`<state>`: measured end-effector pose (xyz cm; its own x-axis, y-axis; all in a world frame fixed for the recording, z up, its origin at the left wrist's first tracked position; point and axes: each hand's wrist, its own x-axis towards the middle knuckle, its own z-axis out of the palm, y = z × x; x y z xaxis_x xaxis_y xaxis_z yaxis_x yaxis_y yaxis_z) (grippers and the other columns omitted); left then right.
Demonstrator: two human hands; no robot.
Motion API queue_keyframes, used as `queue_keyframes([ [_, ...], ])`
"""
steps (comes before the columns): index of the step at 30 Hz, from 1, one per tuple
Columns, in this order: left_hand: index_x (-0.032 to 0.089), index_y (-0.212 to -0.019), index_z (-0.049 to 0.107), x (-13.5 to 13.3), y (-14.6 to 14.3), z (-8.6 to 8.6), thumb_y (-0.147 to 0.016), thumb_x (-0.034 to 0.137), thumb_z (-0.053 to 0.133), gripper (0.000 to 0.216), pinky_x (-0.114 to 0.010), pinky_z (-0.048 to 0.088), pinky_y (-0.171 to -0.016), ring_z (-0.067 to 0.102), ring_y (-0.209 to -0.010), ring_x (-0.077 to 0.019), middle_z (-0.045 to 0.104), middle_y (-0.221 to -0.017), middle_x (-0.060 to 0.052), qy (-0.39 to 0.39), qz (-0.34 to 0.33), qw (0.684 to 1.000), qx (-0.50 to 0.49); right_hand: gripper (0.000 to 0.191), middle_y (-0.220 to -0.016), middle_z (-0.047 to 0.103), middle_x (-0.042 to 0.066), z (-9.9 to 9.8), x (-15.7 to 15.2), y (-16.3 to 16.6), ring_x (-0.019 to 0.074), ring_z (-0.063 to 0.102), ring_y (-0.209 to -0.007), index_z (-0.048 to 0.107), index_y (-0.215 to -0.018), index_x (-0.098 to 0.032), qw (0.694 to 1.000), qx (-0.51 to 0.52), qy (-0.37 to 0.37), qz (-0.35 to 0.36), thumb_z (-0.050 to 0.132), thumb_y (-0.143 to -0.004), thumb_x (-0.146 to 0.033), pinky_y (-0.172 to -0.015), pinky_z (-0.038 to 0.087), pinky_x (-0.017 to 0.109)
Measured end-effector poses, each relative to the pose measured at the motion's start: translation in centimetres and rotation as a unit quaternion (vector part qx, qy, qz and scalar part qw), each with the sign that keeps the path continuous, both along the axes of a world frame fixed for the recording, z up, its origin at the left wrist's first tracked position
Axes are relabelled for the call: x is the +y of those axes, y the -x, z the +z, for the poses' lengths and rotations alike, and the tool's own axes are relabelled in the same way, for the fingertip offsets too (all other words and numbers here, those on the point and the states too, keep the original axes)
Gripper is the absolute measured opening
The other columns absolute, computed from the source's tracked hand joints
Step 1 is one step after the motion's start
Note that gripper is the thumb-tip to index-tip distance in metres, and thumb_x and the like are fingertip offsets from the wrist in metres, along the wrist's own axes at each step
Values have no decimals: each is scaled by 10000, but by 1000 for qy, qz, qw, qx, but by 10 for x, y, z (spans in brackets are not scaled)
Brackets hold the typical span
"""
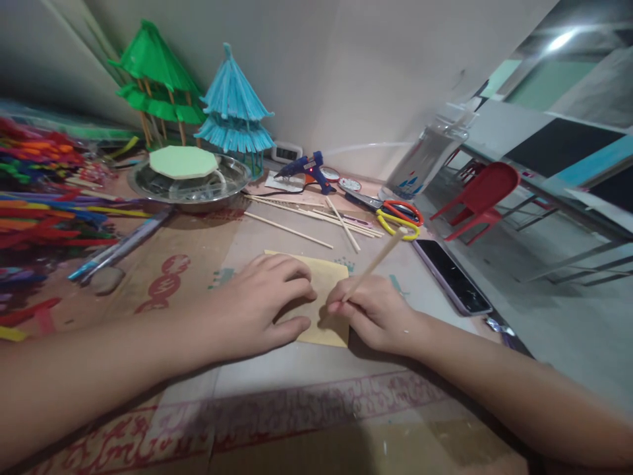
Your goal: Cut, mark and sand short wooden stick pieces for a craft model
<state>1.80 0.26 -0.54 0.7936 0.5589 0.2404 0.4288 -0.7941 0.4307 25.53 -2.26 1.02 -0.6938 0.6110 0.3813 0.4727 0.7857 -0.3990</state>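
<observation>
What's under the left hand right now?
Part of a yellow sheet lies under the left hand; its middle and upper edge show. The hand covers the sheet's left side, so anything else beneath the palm can't be seen.

The table (287, 364) is overlaid with pale and brown sheeting, marked by red and teal patterns. Near its middle a yellow paper (324, 277) is laid flat — beyond it, loose wooden sticks (289, 230) are scattered, some crossed. Scissors (368, 200) and a phone (452, 274) are placed toward the right edge. On the left — bright craft strips (44, 218) are heaped near a metal bowl (240, 173) and a grey stone (106, 281).
</observation>
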Motion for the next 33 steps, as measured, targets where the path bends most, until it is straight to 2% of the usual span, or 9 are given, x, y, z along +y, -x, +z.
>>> queue_keyframes([
  [3, 228, -1037, 660, 1, 0, 0, -923, 351, 600, 179, -464, 412, -989, 549, -1164, -276, 615, -1174, -65, 1, -1, 1000, 2, 269, -782, 750, 41, 1, -1, 3, 161, 706, -721, 658, -861, -178, 1000, 3, 18, 26, 449, -1027, -210, -701, 522, 249],
  [8, 229, -1070, 659, 0, 0, 0, -918, 349, 609, 200, -470, 398, -996, 544, -1165, -280, 610, -1165, -66, 1, -1, 1000, 1, 270, -771, 758, 41, 2, -2, 4, 155, 707, -692, 657, -841, -180, 1000, 3, 7, -7, 457, -1022, -196, -682, 516, 240],
  [12, 221, -1040, 654, 0, 1, -1, -936, 364, 596, 186, -460, 397, -997, 535, -1165, -272, 603, -1164, -66, 2, -4, 1000, 1, 278, -782, 756, 43, 1, -3, 6, 151, 708, -711, 659, -850, -176, 999, 7, 22, 29, 445, -1024, -204, -692, 514, 234],
  [16, 229, -1061, 655, 0, 1, -2, -925, 361, 607, 196, -465, 393, -1004, 533, -1164, -272, 602, -1170, -59, -4, 0, 1000, 0, 293, -756, 748, 40, 2, -4, 7, 156, 693, -680, 652, -834, -180, 1000, -9, -1, -22, 442, -1033, -228, -665, 493, 239],
  [20, 234, -1040, 657, 0, 1, -1, -950, 393, 586, 197, -456, 403, -990, 531, -1164, -270, 605, -1165, -57, 5, -2, 1000, 4, 271, -777, 751, 39, 2, -5, 9, 149, 706, -700, 655, -854, -179, 999, 8, 16, 32, 451, -1028, -218, -685, 507, 226],
  [24, 226, -1035, 648, 0, 1, 0, -931, 355, 601, 172, -463, 398, -997, 533, -1172, -272, 602, -1172, -61, -1, 1, 1000, -2, 269, -771, 755, 47, 2, -5, 9, 163, 709, -687, 662, -854, -174, 1000, -5, -3, -8, 453, -1021, -200, -676, 505, 239],
  [29, 235, -1035, 657, 0, 1, -2, -952, 393, 585, 192, -454, 407, -987, 538, -1155, -269, 608, -1164, -63, 1, -2, 1000, -5, 262, -786, 752, 39, 2, -6, 9, 154, 710, -716, 655, -861, -185, 1000, 4, 1, 29, 451, -1024, -211, -705, 516, 230],
  [33, 232, -1027, 653, 0, 1, -2, -935, 364, 602, 169, -459, 405, -986, 540, -1155, -270, 610, -1159, -62, -7, 3, 1000, -7, 271, -752, 748, 34, 2, -4, 8, 155, 692, -666, 657, -854, -183, 999, -15, -18, -23, 451, -1026, -218, -653, 491, 233],
])
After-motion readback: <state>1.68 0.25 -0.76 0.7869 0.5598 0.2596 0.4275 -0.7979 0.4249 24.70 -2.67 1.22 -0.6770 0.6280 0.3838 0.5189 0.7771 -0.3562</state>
